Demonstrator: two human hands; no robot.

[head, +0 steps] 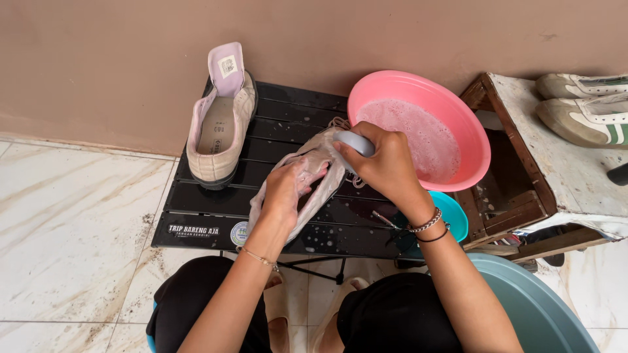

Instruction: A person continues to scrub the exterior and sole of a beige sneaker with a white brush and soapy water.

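Head view: my left hand point(286, 196) is reaching inside a wet shoe point(313, 171), gripping it over the black table point(216, 209). My right hand point(386, 163) is clenching a grey brush point(355, 142) against the shoe's upper. A pink basin point(458, 124) of suds is sitting just beside it; a second shoe point(219, 131) is resting against the wall.

Wet cloth shoe point(320, 171), glossy plastic basin point(471, 140)
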